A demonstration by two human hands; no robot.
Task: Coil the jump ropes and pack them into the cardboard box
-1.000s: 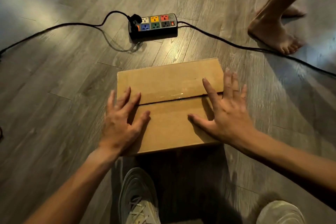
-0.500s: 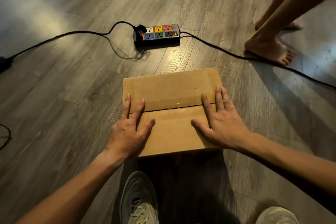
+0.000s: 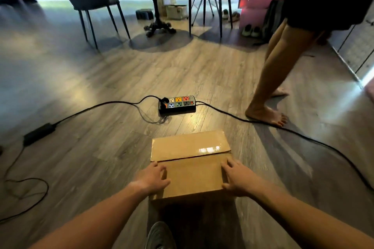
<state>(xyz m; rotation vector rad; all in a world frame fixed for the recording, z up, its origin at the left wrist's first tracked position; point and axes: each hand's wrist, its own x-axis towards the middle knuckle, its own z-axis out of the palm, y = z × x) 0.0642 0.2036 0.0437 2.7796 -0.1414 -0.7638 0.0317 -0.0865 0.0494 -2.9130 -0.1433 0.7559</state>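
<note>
The cardboard box [image 3: 190, 145] stands on the wooden floor right in front of me, both top flaps folded shut with a seam across the middle. My left hand [image 3: 151, 180] grips the near flap at the box's left edge, fingers curled onto the top. My right hand [image 3: 236, 181] grips the right edge in the same way. No jump rope shows in the head view; whatever the box contains is hidden by the flaps.
A black power strip [image 3: 177, 104] with coloured sockets lies beyond the box, its cables running left to an adapter [image 3: 39, 133] and right across the floor. Another person's bare legs [image 3: 267, 113] stand at the right. Two chairs [image 3: 91, 0] and a table base [image 3: 159, 26] stand farther back.
My hands slid from lying flat on the box top outward to its left and right edges. The view lifted, showing the room. The other person's feet shifted.
</note>
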